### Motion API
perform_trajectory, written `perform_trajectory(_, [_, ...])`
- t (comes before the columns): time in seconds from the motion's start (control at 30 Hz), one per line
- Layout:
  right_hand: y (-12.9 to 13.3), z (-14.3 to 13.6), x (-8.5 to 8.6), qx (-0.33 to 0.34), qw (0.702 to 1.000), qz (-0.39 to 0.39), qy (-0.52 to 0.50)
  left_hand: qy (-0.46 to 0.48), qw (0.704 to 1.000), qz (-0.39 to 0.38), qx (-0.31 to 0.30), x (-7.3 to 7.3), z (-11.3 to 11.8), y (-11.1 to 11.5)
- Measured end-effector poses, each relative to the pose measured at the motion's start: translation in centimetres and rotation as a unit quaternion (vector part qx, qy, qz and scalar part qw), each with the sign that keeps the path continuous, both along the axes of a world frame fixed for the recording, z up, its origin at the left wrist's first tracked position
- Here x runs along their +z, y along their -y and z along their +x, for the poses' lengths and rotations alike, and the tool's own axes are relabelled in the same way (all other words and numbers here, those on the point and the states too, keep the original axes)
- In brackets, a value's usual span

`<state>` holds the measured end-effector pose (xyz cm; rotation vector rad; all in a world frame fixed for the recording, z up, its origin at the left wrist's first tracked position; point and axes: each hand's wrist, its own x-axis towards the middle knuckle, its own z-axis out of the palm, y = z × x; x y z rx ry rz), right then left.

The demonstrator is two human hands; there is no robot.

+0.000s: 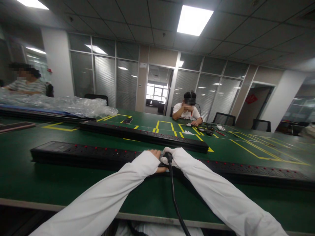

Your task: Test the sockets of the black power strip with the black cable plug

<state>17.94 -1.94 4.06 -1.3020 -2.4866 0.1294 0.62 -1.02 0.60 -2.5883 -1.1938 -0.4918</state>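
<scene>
One long black power strip (105,155) lay crosswise on the green desk (73,183), near its front edge; a row of small red dots ran along its upper face. Left hand (155,153): bare, clasped around the strip near mid-length, fingers on the upper side and thumb along the front edge. Right hand (173,152): just beside the left, covered in what looked like a white glove, fingers closed about a black plug (168,156) above the same strip. Whether the plug was seated in a socket could not be told, the fingers and sleeve blocking the view. From it a black cable (173,193) ran down across the desk and over the front edge, between the two white sleeves.

Beyond this strip lay a second strip (145,135), also black with red dots, slightly skewed and apart from the first. Yellow tape (165,121) marked out rectangles on the far part of the desk; a phone (127,121) lay near some of these lines. Crumpled clear plastic wrap (64,104) was heaped at far left. One co-worker (179,112) in white sat opposite, forearms on the desk, beside a loose cluster of dark items (208,131).
</scene>
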Motion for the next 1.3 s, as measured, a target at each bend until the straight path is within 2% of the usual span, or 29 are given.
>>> perform_trajectory(0.2, [0.9, -0.1, 0.5, 0.036, 0.997, 0.062, 0.028, -0.005, 1.0, 0.011, 0.0, -1.2, 0.3, -1.3])
perform_trajectory(0.5, [-0.1, 0.0, 0.0, -0.021, 1.0, -0.005, -0.004, 0.006, 1.0, 0.015, -0.006, -0.5, 0.0, -0.4])
perform_trajectory(0.7, [0.7, -0.1, 0.5, 0.027, 0.997, 0.074, 0.025, -0.006, 1.0, 0.009, -0.003, -0.8, 0.1, -0.9])
perform_trajectory(0.77, [0.7, -0.2, 0.4, 0.032, 0.997, 0.071, 0.024, -0.015, 1.0, 0.0, -0.001, -1.0, 0.2, -1.3])
perform_trajectory(0.87, [0.1, -0.3, -0.2, -0.004, 1.0, 0.028, 0.006, -0.016, 1.0, -0.001, 0.003, -1.3, 0.2, -1.7])
perform_trajectory(0.97, [-0.4, -0.3, -0.6, -0.045, 0.999, 0.016, -0.004, -0.019, 1.0, 0.001, 0.008, -1.3, 0.3, -1.7])
perform_trajectory(1.17, [0.6, -0.1, 0.2, 0.028, 0.997, 0.061, 0.024, -0.015, 1.0, 0.002, -0.002, -1.3, 0.3, -1.8])
perform_trajectory(1.3, [0.7, -0.1, 0.4, 0.026, 0.998, 0.047, 0.022, -0.016, 1.0, 0.0, 0.001, -1.2, 0.2, -1.5])
